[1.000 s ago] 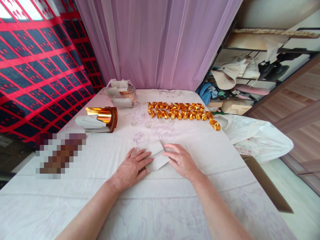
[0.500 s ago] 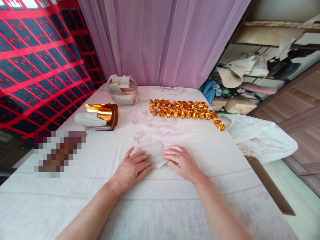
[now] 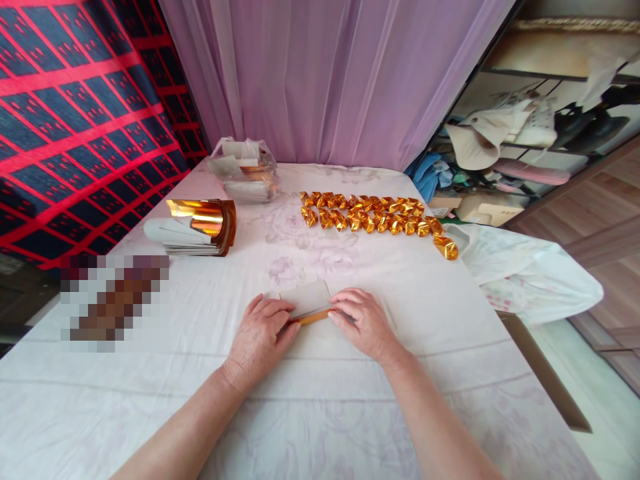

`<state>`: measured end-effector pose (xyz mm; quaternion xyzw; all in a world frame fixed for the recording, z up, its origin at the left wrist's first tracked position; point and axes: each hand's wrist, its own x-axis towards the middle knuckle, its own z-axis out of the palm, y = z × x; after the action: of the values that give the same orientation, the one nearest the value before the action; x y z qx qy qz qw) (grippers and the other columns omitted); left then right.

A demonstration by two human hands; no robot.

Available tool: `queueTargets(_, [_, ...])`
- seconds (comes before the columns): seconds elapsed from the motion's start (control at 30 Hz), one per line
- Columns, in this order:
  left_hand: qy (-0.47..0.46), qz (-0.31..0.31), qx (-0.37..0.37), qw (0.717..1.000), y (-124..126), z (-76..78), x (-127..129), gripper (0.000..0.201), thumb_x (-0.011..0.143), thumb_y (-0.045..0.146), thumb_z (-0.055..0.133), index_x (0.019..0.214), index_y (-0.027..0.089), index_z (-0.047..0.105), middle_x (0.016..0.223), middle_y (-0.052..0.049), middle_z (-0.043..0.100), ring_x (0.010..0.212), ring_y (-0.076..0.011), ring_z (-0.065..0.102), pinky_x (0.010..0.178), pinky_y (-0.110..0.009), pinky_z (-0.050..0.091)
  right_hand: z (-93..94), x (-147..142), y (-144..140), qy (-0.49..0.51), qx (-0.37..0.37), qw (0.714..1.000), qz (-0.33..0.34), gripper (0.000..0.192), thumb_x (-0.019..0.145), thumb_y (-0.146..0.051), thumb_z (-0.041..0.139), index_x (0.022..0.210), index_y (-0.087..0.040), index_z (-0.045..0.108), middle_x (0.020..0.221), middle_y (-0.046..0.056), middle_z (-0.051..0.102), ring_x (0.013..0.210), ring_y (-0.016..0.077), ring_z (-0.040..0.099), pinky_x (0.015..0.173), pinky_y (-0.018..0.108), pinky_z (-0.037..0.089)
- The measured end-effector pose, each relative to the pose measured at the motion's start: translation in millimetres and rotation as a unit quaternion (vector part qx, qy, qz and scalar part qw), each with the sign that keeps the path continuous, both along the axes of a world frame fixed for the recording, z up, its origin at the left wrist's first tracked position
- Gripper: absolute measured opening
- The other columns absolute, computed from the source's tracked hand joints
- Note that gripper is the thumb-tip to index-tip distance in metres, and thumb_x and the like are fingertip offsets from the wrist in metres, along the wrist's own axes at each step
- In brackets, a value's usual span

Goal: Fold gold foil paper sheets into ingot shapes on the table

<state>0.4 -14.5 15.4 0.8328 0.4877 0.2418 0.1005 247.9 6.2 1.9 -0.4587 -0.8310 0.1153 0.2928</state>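
A sheet of foil paper [image 3: 307, 297] lies on the table with its pale grey back facing up. Its near edge is turned up into a narrow strip that shows the gold side. My left hand [image 3: 265, 335] pinches the left end of this folded edge between thumb and fingers. At the right end, my right hand [image 3: 363, 325] grips the same edge, fingers on top and thumb at the near side. Parts of the sheet's two ends are hidden under the fingers.
Folded gold foil pieces [image 3: 370, 213] stand in two rows at the back right. A stack of gold-and-grey foil sheets [image 3: 200, 230] lies at the left, with a clear plastic bag [image 3: 245, 173] of more sheets behind. A white plastic bag [image 3: 540, 273] hangs beyond the right edge.
The near edge of the sheet has been folded up, so a gold strip now shows. Both hands have closed from lying flat on the paper to pinching that edge.
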Motion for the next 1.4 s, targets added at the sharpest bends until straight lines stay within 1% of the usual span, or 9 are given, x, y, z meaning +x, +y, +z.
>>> queueTargets(0.07, [-0.002,0.0,-0.002,1.0,1,-0.9,0,0.021,0.093,0.03,0.055,0.079,0.02,0.067,0.104,-0.006,0.073,0.095,-0.0225,0.067,0.104,-0.055,0.042,-0.6,-3,0,0.0,-0.003,1.0,-0.023,0.016,0.092,-0.028,0.058,0.087,-0.023,0.072,0.097,0.005,0.073,0.094,0.0202,0.064,0.083,0.035,0.048])
queueTargets(0.17, [-0.008,0.004,-0.005,1.0,2,-1.4,1,0.017,0.093,0.029,0.054,0.084,0.021,0.066,0.101,-0.005,0.073,0.094,-0.0227,0.066,0.103,-0.054,0.043,-1.4,-7,0,0.005,-0.006,0.999,-0.053,0.018,0.092,-0.029,0.058,0.081,-0.023,0.071,0.093,0.004,0.072,0.091,0.0198,0.063,0.081,0.034,0.046])
queueTargets(0.27, [-0.013,0.013,-0.005,1.0,2,-2.4,2,0.013,0.092,0.028,0.054,0.096,0.021,0.064,0.094,-0.005,0.072,0.09,-0.0227,0.065,0.101,-0.053,0.045,-1.5,-10,1,0.007,-0.005,0.997,-0.072,0.021,0.091,-0.03,0.06,0.073,-0.023,0.068,0.09,0.004,0.071,0.088,0.0193,0.062,0.079,0.033,0.045])
queueTargets(0.33, [-0.019,0.016,0.005,1.0,2,-3.5,2,0.017,0.092,0.027,0.055,0.107,0.02,0.061,0.093,-0.005,0.071,0.089,-0.0227,0.065,0.1,-0.052,0.045,-1.1,-12,1,0.005,-0.005,0.997,-0.079,0.022,0.091,-0.029,0.061,0.07,-0.023,0.065,0.088,0.003,0.07,0.087,0.0193,0.061,0.078,0.033,0.044])
queueTargets(0.47, [-0.016,0.005,0.026,0.999,1,-5.4,1,0.029,0.095,0.027,0.053,0.123,0.022,0.057,0.105,-0.006,0.07,0.095,-0.0226,0.064,0.101,-0.051,0.044,0.6,-13,1,0.005,-0.005,0.997,-0.083,0.02,0.089,-0.027,0.063,0.07,-0.022,0.062,0.086,0.003,0.069,0.085,0.0199,0.06,0.078,0.033,0.043])
queueTargets(0.67, [0.004,-0.013,0.047,0.999,1,-5.8,0,0.029,0.1,0.027,0.045,0.12,0.026,0.065,0.115,-0.007,0.067,0.101,-0.0225,0.063,0.102,-0.052,0.043,1.2,-16,0,-0.002,0.002,0.996,-0.092,0.019,0.089,-0.027,0.062,0.07,-0.022,0.06,0.083,0.003,0.069,0.084,0.0201,0.059,0.078,0.034,0.043])
queueTargets(1.03, [0.057,-0.014,0.032,0.998,-5,0.4,3,0.029,0.097,0.027,0.049,0.119,0.025,0.067,0.122,-0.008,0.065,0.11,-0.0266,0.061,0.109,-0.059,0.037,0.2,-19,-1,-0.02,0.009,0.993,-0.116,0.017,0.087,-0.026,0.063,0.071,-0.023,0.06,0.083,0.004,0.068,0.085,0.0209,0.059,0.077,0.034,0.043])
queueTargets(1.2, [0.09,-0.054,0.053,0.993,-14,1.3,13,0.036,0.098,0.031,0.047,0.129,0.019,0.061,0.134,-0.009,0.062,0.129,-0.0301,0.052,0.115,-0.055,0.031,0.8,-19,-1,-0.024,0.003,0.993,-0.119,0.017,0.087,-0.026,0.064,0.071,-0.023,0.061,0.083,0.003,0.067,0.085,0.0206,0.059,0.078,0.034,0.043])
queueTargets(1.4, [0.135,-0.079,0.06,0.986,-30,-11.7,26,0.053,0.1,0.045,0.041,0.144,0.016,0.046,0.146,-0.013,0.053,0.139,-0.0287,0.044,0.118,-0.05,0.03,0.9,-20,-1,-0.025,-0.001,0.992,-0.122,0.017,0.087,-0.025,0.064,0.07,-0.023,0.061,0.083,0.004,0.067,0.086,0.0206,0.059,0.079,0.034,0.043])
